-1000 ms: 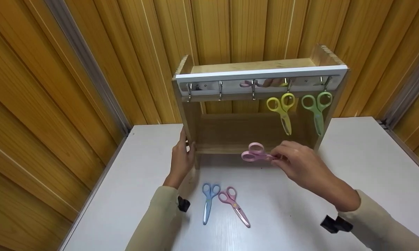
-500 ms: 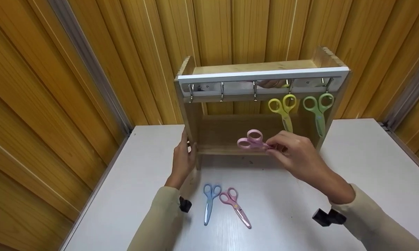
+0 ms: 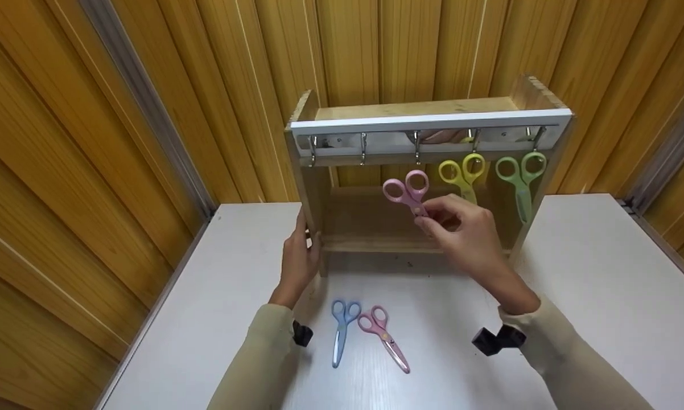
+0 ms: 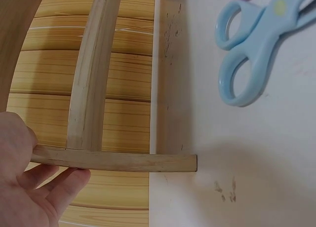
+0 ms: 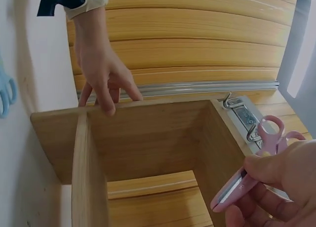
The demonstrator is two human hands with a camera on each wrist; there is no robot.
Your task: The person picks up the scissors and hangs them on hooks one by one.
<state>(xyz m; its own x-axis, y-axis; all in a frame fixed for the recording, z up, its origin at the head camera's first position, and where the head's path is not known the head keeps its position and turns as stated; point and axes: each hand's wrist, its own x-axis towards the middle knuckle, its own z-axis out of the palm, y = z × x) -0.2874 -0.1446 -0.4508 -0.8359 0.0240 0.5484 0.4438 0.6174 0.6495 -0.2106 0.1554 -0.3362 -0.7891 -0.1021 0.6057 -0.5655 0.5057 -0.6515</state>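
My right hand [image 3: 467, 236] pinches pink scissors [image 3: 415, 202] by the blade end, with the finger loops up, just below the middle hook [image 3: 417, 149] of a wooden rack [image 3: 314, 210]. In the right wrist view, the pink scissors [image 5: 266, 148] are held between thumb and fingers, loops close to the hook strip. My left hand [image 3: 299, 265] grips the rack's left side panel [image 4: 123, 161], thumb on one face and fingers on the other. Yellow scissors [image 3: 462, 180] and green scissors [image 3: 522, 191] hang from the two right hooks. My right hand hides the yellow blades.
On the white table [image 3: 251, 239], blue scissors [image 3: 340, 339] and a second pair of pink scissors [image 3: 388, 341] lie in front of the rack. Two bare hooks [image 3: 363, 149] are on the strip's left side. A wood-patterned wall [image 3: 347, 51] stands behind.
My right hand has lifted the pink scissors up and slightly left toward the middle hook, turning the loops upward. My left hand stays on the side panel.
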